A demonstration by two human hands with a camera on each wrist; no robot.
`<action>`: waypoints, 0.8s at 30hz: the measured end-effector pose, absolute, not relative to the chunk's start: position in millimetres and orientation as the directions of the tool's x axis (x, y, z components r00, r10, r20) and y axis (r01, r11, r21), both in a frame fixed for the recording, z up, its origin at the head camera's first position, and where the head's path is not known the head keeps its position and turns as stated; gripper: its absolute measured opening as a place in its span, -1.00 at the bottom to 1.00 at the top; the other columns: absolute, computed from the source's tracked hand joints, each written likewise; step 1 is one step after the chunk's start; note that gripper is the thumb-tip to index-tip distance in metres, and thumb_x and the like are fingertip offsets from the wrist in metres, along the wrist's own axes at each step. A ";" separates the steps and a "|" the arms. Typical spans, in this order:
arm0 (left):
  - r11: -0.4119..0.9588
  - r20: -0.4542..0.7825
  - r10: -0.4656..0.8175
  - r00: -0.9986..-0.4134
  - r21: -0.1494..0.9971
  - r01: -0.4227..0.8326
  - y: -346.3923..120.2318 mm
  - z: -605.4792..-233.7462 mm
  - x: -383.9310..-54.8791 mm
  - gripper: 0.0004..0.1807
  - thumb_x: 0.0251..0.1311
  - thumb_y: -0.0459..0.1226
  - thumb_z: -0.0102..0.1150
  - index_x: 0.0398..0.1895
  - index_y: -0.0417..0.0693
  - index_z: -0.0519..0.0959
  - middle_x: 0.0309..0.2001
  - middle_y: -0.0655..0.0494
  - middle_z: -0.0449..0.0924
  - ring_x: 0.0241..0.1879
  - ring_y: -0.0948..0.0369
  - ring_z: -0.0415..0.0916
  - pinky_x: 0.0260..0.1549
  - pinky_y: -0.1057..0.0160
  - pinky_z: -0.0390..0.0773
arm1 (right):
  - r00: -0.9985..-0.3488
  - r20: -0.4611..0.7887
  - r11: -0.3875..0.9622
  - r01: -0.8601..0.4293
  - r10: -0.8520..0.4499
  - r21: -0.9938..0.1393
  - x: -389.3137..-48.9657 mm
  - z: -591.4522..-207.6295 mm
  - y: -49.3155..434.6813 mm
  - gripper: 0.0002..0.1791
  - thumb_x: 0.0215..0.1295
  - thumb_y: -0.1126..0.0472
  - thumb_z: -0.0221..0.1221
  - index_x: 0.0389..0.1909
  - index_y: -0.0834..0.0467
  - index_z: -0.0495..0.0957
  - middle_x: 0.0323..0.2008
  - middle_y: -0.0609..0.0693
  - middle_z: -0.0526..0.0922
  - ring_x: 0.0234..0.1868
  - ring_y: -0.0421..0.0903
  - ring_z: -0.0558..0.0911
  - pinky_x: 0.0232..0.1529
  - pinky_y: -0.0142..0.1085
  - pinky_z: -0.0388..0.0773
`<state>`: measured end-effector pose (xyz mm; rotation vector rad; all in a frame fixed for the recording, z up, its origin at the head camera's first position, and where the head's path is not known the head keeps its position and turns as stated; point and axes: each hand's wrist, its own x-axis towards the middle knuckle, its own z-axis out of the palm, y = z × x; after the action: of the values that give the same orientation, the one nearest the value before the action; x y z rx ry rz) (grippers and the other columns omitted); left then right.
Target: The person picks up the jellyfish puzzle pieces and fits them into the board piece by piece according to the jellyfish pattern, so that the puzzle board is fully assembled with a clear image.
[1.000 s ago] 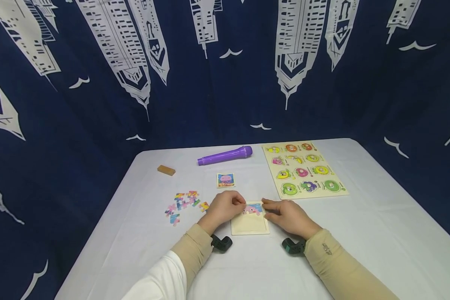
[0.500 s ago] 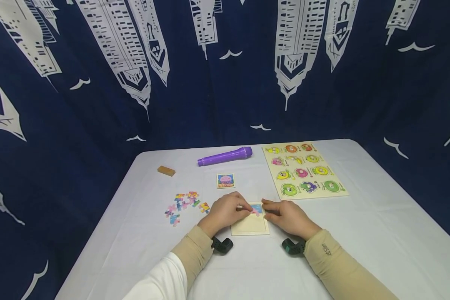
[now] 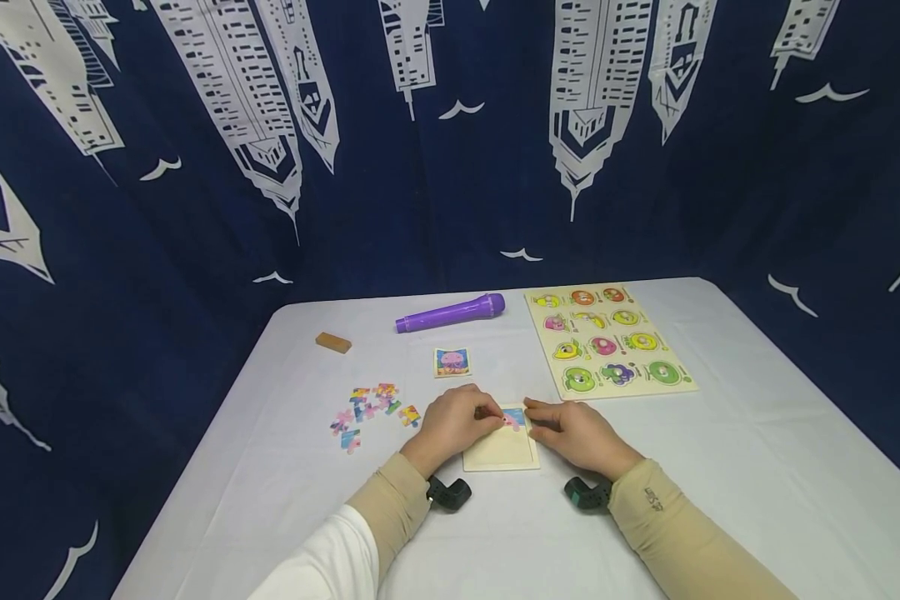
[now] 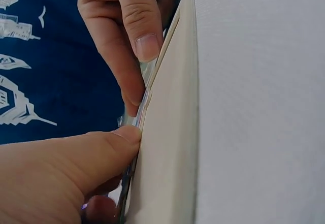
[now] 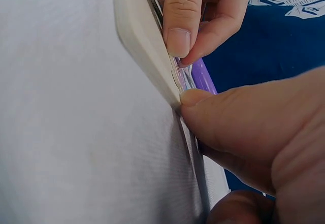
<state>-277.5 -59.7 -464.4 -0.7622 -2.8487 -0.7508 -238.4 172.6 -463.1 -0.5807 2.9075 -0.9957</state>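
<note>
A square wooden puzzle tray (image 3: 495, 455) lies flat on the table, with pink and blue puzzle pieces (image 3: 513, 419) along its far side. My left hand (image 3: 453, 426) reaches over the tray's left part, thumb and fingertip pinched together at the pieces; it covers some of them. At the far right corner my right hand (image 3: 587, 435) holds the tray's edge between thumb and finger. The right wrist view shows the right thumb (image 5: 197, 98) against the tray's rim (image 5: 144, 46). Seen from the left wrist, the left thumb (image 4: 119, 138) touches the row of pieces.
Loose puzzle pieces (image 3: 363, 410) lie to the left. Beyond the tray are a small picture card (image 3: 452, 362), a purple toy microphone (image 3: 450, 314) and a brown block (image 3: 333, 342). A fruit puzzle board (image 3: 607, 340) lies at the back right.
Over the last second my left hand shifted right and slightly nearer across the tray, covering more of the pieces. The right hand stays at the tray's corner.
</note>
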 end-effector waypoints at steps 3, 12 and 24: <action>0.774 0.207 0.447 -0.870 0.398 0.492 -58.5 -462.0 -276.6 -0.93 0.25 -0.01 0.42 -0.29 0.31 0.79 -0.33 0.44 0.60 -0.39 0.46 0.47 -0.43 0.39 0.42 | -0.930 0.107 0.728 -0.344 -0.352 -0.593 -238.8 -463.3 172.7 -0.57 0.40 0.16 0.30 0.24 0.19 0.63 0.37 0.04 0.54 0.43 0.14 0.45 0.37 0.13 0.38; 0.793 0.164 0.470 -0.867 0.352 0.497 -66.0 -445.0 -264.4 -0.83 0.35 0.00 0.31 -0.10 0.28 0.77 -0.23 0.40 0.67 -0.32 0.38 0.52 -0.38 0.32 0.48 | -0.930 0.110 0.725 -0.345 -0.352 -0.596 -239.3 -464.7 173.3 -0.57 0.40 0.16 0.30 0.23 0.19 0.63 0.37 0.03 0.54 0.43 0.14 0.45 0.37 0.12 0.38; 0.914 0.219 0.147 -0.965 0.343 0.217 -202.6 -425.2 -262.3 -0.90 0.30 -0.16 0.34 -0.17 0.11 0.71 -0.26 0.18 0.63 -0.40 0.25 0.47 -0.47 0.25 0.43 | -0.939 0.094 0.725 -0.317 -0.332 -0.611 -239.7 -463.8 174.1 -0.59 0.40 0.16 0.29 0.22 0.18 0.64 0.37 0.01 0.54 0.44 0.13 0.44 0.40 0.12 0.34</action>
<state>-262.3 -202.6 -425.2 -0.2765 -2.8876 -0.5486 -239.7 174.1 -463.8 -0.5451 2.8976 -1.0205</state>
